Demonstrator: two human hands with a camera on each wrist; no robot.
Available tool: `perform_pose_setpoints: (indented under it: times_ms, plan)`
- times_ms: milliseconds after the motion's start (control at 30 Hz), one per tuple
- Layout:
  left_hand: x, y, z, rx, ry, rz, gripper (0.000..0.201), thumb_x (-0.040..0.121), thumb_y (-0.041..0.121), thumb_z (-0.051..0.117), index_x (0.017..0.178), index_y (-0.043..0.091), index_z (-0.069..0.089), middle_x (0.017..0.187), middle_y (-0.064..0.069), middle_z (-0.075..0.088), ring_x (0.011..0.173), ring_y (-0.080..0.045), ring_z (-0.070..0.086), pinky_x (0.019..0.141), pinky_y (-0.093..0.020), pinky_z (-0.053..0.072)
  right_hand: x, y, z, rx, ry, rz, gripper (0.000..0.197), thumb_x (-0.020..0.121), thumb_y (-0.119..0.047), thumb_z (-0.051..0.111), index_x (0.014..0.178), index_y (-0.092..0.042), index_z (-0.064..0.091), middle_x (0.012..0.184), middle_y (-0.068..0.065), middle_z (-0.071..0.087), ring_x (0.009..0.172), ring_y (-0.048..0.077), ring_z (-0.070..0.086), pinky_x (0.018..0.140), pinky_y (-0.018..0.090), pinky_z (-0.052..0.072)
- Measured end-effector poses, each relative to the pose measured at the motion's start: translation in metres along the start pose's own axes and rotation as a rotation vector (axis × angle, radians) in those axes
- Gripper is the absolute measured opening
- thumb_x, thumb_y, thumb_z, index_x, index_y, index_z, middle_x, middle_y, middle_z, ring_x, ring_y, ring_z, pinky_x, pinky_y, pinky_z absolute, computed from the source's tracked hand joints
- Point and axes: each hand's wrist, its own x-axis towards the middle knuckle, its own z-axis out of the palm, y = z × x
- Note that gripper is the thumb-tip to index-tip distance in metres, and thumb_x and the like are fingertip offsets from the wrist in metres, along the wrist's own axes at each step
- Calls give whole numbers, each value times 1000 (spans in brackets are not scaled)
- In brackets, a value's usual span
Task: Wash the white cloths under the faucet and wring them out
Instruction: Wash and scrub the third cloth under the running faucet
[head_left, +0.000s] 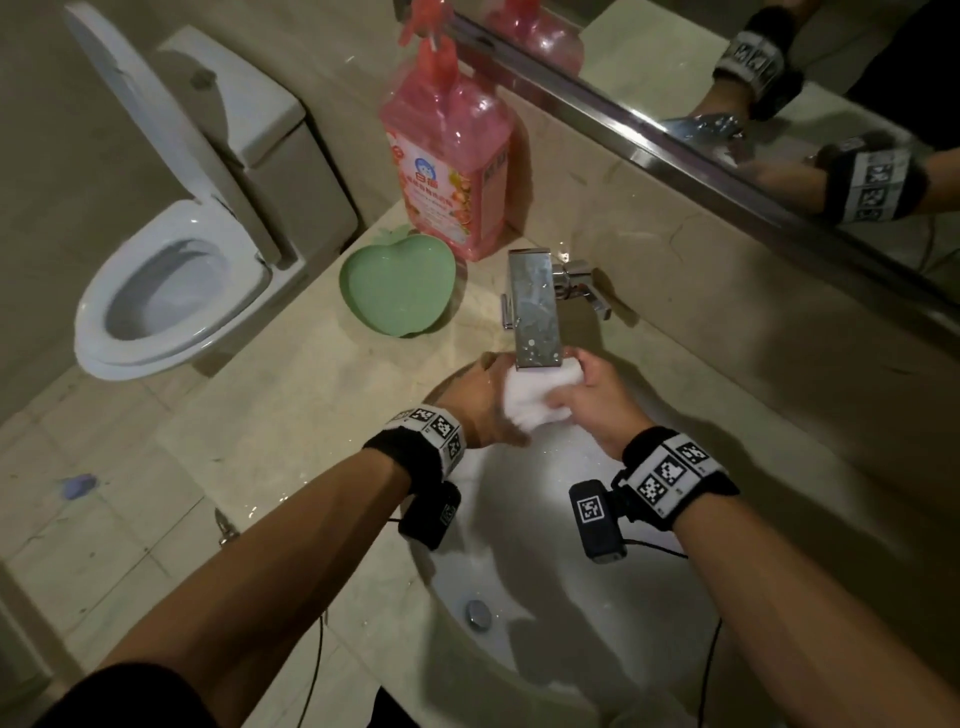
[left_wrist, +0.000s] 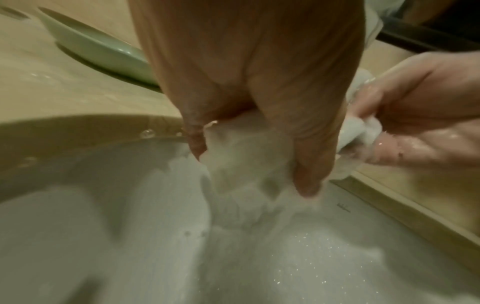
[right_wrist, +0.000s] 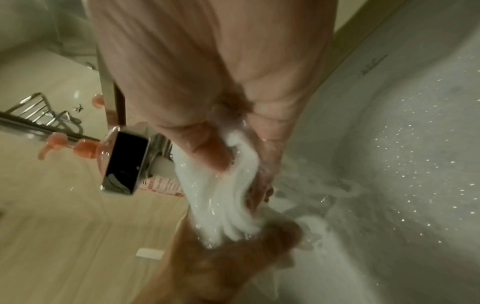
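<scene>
Sink (head_left: 649, 597): white basin set in the counter, spray droplets on its wall; both forearms reach in over it.
Faucet (head_left: 535, 312): flat chrome spout, outlet end directly over the hands.
White cloth (head_left: 535, 400): bunched into a short roll, held in the air just under the outlet, above the basin; wet, water running off it in the right wrist view.
Cloth long axis: runs roughly left to right, from one hand to the other.
Left hand (head_left: 483, 405): fingers curled round the left end.
Right hand (head_left: 592, 395): thumb and fingers pinching the right end.
Nearer hand: neither, each has one end.
Judgement: still rinsing; a wring would need opposite twists about that axis.
</scene>
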Motion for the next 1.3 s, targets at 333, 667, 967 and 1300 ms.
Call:
perform_pose_setpoints:
  times_ms: [333, 667, 967, 1300]
  plan:
    - [23, 34, -3, 314, -54, -10, 58, 60, 62, 44, 107, 32, 60, 102, 3, 66, 87, -16, 62, 75, -26, 51, -7, -10, -34, -460, -195, 198, 75, 67, -16, 93, 127, -20, 48, 118, 6, 60, 93, 27, 70, 64, 34, 63]
    - [44, 43, 10, 521, -151, -33, 62, 77, 42, 78, 133, 27, 54, 129, -2, 61, 114, -26, 60, 92, -36, 52, 14, -3, -1, -1180, -130, -60, 16, 88, -32, 74, 88, -19, 64, 79, -1, 64, 63, 10, 55, 50, 21, 34]
    - [39, 24, 18, 491, -167, -15, 45, 92, 39, 48, 132, 21, 54, 137, -11, 56, 116, -29, 53, 102, -43, 39, 19, 13, -2, -1197, -74, -198, 17, 83, -28, 74, 88, -25, 59, 77, -2, 64, 64, 13, 58, 59, 25, 45]
    - [13, -5, -5, 49, -174, -216, 49, 95, 36, 57, 132, 5, 51, 132, -14, 57, 118, -30, 56, 101, -37, 45, 21, 5, -10, -859, -142, -253, 55, 89, -5, 58, 140, -24, 53, 129, 4, 60, 114, 20, 58, 95, 25, 42]
